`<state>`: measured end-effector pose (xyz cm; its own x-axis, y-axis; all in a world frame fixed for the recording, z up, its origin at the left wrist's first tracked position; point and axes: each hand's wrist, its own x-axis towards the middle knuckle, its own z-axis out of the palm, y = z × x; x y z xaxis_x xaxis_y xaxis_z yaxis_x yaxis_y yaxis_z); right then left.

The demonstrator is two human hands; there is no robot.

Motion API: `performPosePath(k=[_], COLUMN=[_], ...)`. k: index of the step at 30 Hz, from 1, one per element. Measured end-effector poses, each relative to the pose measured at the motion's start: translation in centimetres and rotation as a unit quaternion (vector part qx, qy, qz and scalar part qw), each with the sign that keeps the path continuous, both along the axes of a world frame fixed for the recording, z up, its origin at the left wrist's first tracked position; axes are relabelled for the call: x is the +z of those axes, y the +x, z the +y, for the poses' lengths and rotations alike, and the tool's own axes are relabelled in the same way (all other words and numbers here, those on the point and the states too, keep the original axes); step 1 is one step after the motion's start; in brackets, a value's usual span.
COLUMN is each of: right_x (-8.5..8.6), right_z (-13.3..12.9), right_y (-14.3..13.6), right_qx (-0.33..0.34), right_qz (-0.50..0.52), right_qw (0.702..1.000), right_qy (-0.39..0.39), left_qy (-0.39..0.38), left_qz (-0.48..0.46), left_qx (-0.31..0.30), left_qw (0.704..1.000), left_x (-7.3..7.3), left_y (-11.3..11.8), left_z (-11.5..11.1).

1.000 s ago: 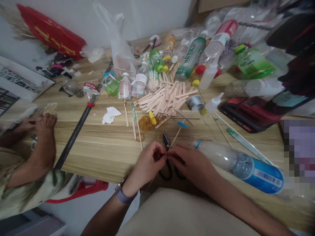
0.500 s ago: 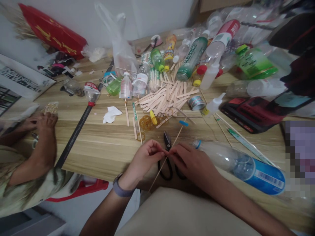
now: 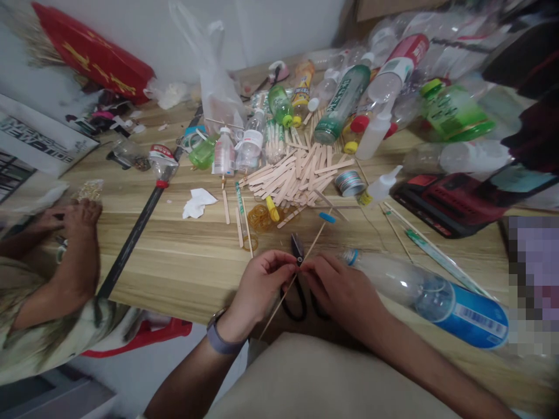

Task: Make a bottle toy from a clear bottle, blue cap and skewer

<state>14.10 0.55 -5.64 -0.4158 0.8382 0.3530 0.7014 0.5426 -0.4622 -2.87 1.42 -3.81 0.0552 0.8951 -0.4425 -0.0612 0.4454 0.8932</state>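
A thin wooden skewer [image 3: 315, 240] slants up from near my lap, with a short blue piece [image 3: 326, 217] across its upper end. My left hand [image 3: 264, 288] is closed in a pinch at the skewer's middle. Fingertip to fingertip with it, my right hand [image 3: 343, 285] is also pinched at the skewer. Whether something small sits between the fingertips is hidden. Black-handled scissors [image 3: 297, 247] lie beneath, blades pointing away from me. Right of my right hand, a clear plastic bottle [image 3: 393, 276] with a blue label lies on its side.
Ahead lie a heap of craft sticks [image 3: 292, 174], rubber bands [image 3: 259, 219] and several bottles. A red and black power tool base [image 3: 445, 203] stands at the right. At the left, another person's hands [image 3: 82, 218] rest near a black tube [image 3: 135, 235] on the wooden table [image 3: 187, 250].
My left hand has turned slightly and its fingertips have shifted a little right along the skewer. My right hand stays nearly in place, still pinching.
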Motion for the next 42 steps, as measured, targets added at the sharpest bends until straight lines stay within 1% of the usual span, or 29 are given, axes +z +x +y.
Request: performPosePath(k=[2,6,9,12,14,17,19,23,29,31,32,33,35,37,38,39,40,42], right_x=[0.0,0.0,0.0,0.0,-0.1,0.1,0.5,1.1,1.2,1.1,1.1,1.1,1.1,1.2,1.2,1.2,1.2,1.2], right_z=[0.0,0.0,-0.1,-0.2,-0.2,-0.1,0.1,0.3,0.2,0.1,0.0,-0.1,-0.3,-0.6,-0.8,-0.9,-1.1,-1.3], right_y=[0.0,-0.1,-0.2,-0.2,-0.2,0.0,0.1,0.4,0.5,0.5,0.5,0.5,0.5,0.7,0.8,1.0,1.1,1.5], right_qx=[-0.007,-0.018,-0.019,-0.017,-0.013,-0.005,0.003,0.013,-0.001,-0.008,-0.011,-0.014,-0.016,-0.018,-0.02,-0.023,-0.025,-0.022], right_qz=[0.01,0.033,0.052,0.078,0.1,0.14,0.164,0.19,0.19,0.187,0.186,0.184,0.18,0.173,0.168,0.163,0.158,0.149], right_qw=[1.0,0.999,0.998,0.996,0.993,0.986,0.979,0.968,0.965,0.966,0.966,0.966,0.967,0.969,0.97,0.971,0.972,0.974], right_qy=[0.005,-0.002,-0.018,-0.039,-0.059,-0.093,-0.12,-0.162,-0.179,-0.181,-0.181,-0.18,-0.179,-0.177,-0.176,-0.175,-0.173,-0.168], left_qy=[-0.002,-0.01,-0.009,0.013,0.048,0.121,0.169,0.228,0.307,0.31,0.298,0.276,0.21,0.128,0.084,0.039,-0.003,-0.065], left_qz=[0.0,0.025,0.046,0.062,0.089,0.149,0.172,0.2,0.292,0.29,0.276,0.25,0.17,0.059,-0.001,-0.062,-0.119,-0.198], left_qx=[-0.003,-0.052,-0.076,-0.102,-0.121,-0.147,-0.171,-0.221,-0.228,-0.225,-0.222,-0.215,-0.182,-0.109,-0.067,-0.031,-0.009,-0.004], left_qw=[1.0,0.998,0.996,0.993,0.988,0.97,0.955,0.927,0.876,0.877,0.887,0.903,0.946,0.984,0.994,0.997,0.993,0.978], left_x=[-0.1,-0.6,-0.7,-0.3,0.0,0.4,0.5,0.8,1.7,1.9,2.0,1.9,1.7,1.4,1.3,1.1,1.0,0.9], left_y=[0.1,0.0,-0.1,-0.3,-0.4,-0.7,-1.0,-1.3,-1.3,-1.4,-1.4,-1.4,-1.3,-1.2,-1.1,-0.9,-0.8,-0.5], left_z=[-0.1,-0.1,-0.1,-0.1,0.0,0.3,0.5,0.7,0.5,0.5,0.5,0.5,0.5,0.6,0.6,0.7,0.7,0.8])
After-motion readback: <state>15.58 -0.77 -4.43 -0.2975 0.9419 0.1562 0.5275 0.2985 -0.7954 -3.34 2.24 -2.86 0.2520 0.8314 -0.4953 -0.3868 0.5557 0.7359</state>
